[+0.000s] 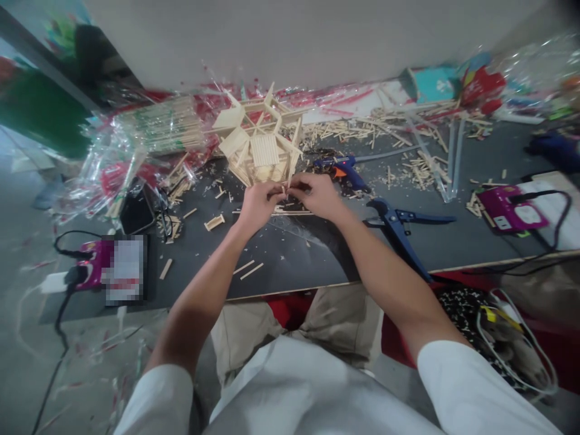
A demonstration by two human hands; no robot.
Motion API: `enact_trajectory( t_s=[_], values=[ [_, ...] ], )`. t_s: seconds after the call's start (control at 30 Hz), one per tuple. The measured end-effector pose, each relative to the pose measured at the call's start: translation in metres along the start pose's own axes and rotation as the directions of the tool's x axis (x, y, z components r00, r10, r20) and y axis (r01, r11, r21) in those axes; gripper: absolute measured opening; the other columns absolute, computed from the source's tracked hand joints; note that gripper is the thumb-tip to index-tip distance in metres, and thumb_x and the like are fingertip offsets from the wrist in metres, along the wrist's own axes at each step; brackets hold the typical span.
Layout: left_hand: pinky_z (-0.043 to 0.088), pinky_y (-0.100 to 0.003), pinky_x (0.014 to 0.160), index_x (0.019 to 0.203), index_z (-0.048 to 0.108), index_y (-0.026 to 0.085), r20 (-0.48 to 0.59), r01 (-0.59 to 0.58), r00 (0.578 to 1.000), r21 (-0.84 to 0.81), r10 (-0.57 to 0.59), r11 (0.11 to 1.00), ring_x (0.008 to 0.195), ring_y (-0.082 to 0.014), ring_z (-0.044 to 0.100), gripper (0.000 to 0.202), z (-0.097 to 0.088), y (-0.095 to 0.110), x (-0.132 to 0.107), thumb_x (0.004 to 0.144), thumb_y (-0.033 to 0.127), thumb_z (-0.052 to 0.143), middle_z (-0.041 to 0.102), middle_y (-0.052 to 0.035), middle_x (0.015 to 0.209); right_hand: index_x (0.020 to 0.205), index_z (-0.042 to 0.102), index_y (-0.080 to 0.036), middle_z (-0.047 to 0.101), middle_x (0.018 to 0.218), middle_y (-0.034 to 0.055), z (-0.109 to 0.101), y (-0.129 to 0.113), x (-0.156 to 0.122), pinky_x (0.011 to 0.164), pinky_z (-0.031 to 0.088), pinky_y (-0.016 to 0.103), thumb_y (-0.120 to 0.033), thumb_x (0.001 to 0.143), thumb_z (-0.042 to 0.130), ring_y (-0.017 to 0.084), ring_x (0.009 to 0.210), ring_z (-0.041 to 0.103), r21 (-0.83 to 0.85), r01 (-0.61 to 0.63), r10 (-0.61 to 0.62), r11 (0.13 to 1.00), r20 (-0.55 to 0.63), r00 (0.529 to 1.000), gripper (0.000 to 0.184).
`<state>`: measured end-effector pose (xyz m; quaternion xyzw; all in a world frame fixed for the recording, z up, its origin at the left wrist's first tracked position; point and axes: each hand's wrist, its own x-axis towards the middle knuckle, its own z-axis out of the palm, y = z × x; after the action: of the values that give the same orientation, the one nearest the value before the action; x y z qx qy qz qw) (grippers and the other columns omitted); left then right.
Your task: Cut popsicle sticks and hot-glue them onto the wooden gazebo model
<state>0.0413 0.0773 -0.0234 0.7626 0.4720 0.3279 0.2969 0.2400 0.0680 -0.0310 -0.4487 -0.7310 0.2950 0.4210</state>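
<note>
A model built of pale wooden sticks, with flat slatted panels, stands at the back middle of the dark table. Just in front of it, my left hand is closed in a pinch. My right hand pinches from the other side, its fingertips almost meeting the left ones. Something small and pale shows between the fingertips, too small and blurred to name. Whether it touches the model I cannot tell. Long thin sticks lie on the table under my hands.
Right of the model lie a blue glue gun, a blue-handled cutter, clear glue sticks and scattered stick pieces. Wrapped stick bundles fill the back left. Purple power strips and cables sit at both sides; a phone lies left.
</note>
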Motion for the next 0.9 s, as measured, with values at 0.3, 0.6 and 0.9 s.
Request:
enact_trajectory(
  t_s=[0.3,0.6,0.9],
  values=[
    [0.053,-0.038,0.097,0.112,0.06,0.02,0.009,0.062,0.998,-0.003,-0.062,0.998,0.1,-0.0208,0.076,0.028,0.0057,0.0003,-0.0004,0.089,0.011,0.07,0.079,-0.0045,0.096,0.083,0.073,-0.017,0.073,0.079,0.0041,0.0059,0.0041,0.0033,0.075,0.048,0.033,-0.03,0.082,0.071,0.017,0.073,0.061,0.005,-0.075,0.075,0.997,-0.043,0.996,0.013],
    [0.051,-0.037,0.098,0.126,0.055,0.02,0.05,-0.034,0.998,0.072,0.03,0.997,0.104,-0.0214,0.076,0.039,0.0005,0.0024,-0.0007,0.09,0.01,0.067,0.08,-0.0037,0.092,0.082,0.069,-0.016,0.066,0.074,0.001,0.0071,0.0027,0.0028,0.071,0.043,0.029,-0.026,0.083,0.071,0.014,0.068,0.053,-0.024,-0.068,0.067,0.997,-0.035,0.997,0.01],
    [0.051,-0.036,0.095,0.119,0.058,0.02,0.035,-0.045,0.999,0.11,0.041,0.993,0.095,-0.0203,0.076,0.029,0.0012,0.0019,-0.0026,0.092,0.016,0.069,0.078,-0.0053,0.095,0.075,0.072,-0.017,0.071,0.077,0.0031,0.005,0.0006,0.0026,0.075,0.045,0.03,-0.023,0.08,0.073,0.016,0.073,0.061,0.035,-0.06,0.06,0.998,-0.015,0.998,0.008]
  ],
)
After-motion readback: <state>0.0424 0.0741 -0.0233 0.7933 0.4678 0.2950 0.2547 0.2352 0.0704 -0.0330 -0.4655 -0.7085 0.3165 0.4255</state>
